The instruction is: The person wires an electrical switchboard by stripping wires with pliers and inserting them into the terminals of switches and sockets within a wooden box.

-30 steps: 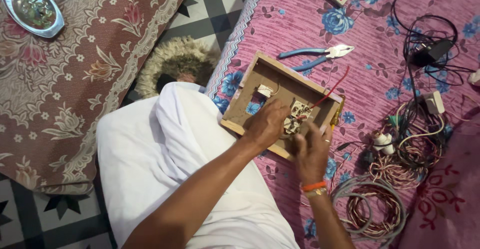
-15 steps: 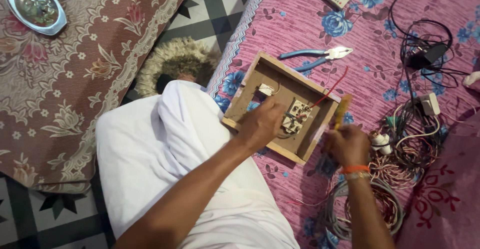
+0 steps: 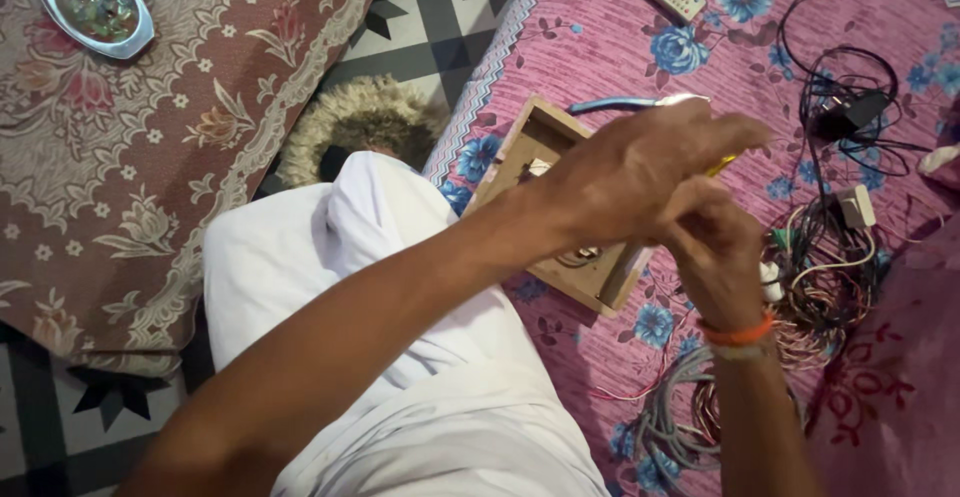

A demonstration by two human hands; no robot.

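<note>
Both hands, left hand point(image 3: 640, 172) and right hand point(image 3: 715, 247), raised over light, rigid wooden box point(image 3: 545, 147)—grip its rim; fingers curled together, contents unclear.

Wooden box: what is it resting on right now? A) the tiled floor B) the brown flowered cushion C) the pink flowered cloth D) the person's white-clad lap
C: the wooden box lies flat on the pink flowered cloth, just beside the white-clad knee, with both hands raised above it.
</note>
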